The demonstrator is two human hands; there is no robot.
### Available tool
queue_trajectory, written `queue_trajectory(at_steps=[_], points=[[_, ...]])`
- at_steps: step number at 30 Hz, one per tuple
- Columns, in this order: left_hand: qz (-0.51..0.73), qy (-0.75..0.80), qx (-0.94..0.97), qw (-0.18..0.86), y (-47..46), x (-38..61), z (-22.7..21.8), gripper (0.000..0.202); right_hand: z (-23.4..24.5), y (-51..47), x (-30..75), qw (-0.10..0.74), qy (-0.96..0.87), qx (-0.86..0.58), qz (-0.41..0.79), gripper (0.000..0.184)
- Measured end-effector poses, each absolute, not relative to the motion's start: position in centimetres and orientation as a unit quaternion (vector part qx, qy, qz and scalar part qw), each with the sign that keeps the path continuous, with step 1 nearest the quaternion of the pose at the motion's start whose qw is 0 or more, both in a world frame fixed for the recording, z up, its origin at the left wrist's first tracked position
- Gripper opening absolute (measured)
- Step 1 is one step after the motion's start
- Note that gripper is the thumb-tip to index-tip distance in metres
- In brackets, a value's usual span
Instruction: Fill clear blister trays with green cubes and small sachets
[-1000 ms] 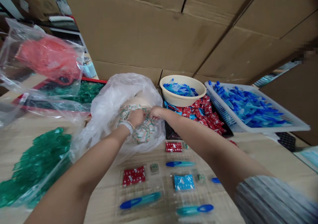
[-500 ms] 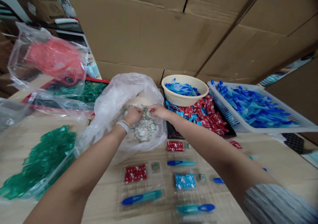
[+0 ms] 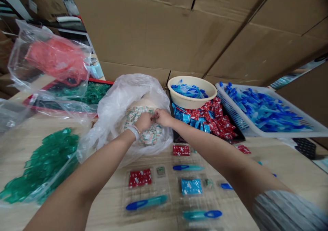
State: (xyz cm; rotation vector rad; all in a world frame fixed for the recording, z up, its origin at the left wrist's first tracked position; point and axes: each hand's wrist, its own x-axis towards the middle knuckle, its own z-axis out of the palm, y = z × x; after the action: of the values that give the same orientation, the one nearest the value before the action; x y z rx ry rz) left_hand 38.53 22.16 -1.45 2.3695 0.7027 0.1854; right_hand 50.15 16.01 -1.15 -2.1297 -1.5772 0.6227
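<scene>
Both my hands meet over a heap of small white, green and orange printed pieces (image 3: 151, 135) inside a cloudy plastic bag (image 3: 110, 98). My left hand (image 3: 144, 121) is closed, its fingertips against those of my right hand (image 3: 163, 117), which is pinched. What sits between the fingertips is too small and hidden to name. Nearer to me lie clear plastic trays, one holding a red packet (image 3: 140, 178), a small green square piece (image 3: 160, 171) and a blue-and-teal plastic tool (image 3: 146, 202). Another tray has a blue packet (image 3: 191, 186) and a similar blue-and-teal tool (image 3: 202, 215).
A cream bowl (image 3: 192, 103) of blue pieces rests over a black tray (image 3: 241, 137) of red and blue packets. A white basket (image 3: 269, 132) of blue tools stands right. Green plastic pieces (image 3: 51, 159) lie left, a red tray (image 3: 38, 111) behind. Cardboard boxes (image 3: 153, 36) wall the back.
My left hand has moved slightly right and down, and its fingertips now meet those of my right hand. The trays and containers stay in place.
</scene>
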Motion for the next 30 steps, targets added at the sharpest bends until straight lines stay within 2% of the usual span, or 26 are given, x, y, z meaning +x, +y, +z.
queue_trajectory(at_steps=[4, 10, 17, 24, 30], points=[[0.098, 0.273, 0.913, 0.288, 21.4, 38.5, -1.7, 0.019, -1.3, 16.2, 50.6, 0.184, -0.55, -0.783, 0.222, 0.029], [0.111, 0.32, 0.907, 0.251, 22.5, 36.2, -0.8, 0.025, -1.4, 16.9, 50.8, 0.138, -0.556, -0.793, 0.206, 0.014], [0.117, 0.332, 0.881, 0.315, 23.1, 34.8, -1.7, 0.027, -1.5, 17.2, 50.0, 0.105, -0.577, -0.785, 0.201, 0.008], [0.129, 0.362, 0.859, 0.339, 23.1, 34.5, -0.6, 0.026, -1.4, 17.4, 51.2, 0.134, -0.569, -0.779, 0.226, 0.012], [0.13, 0.28, 0.873, 0.378, 22.7, 34.8, -1.7, 0.029, -1.7, 17.7, 50.3, 0.182, -0.578, -0.75, 0.265, 0.01]])
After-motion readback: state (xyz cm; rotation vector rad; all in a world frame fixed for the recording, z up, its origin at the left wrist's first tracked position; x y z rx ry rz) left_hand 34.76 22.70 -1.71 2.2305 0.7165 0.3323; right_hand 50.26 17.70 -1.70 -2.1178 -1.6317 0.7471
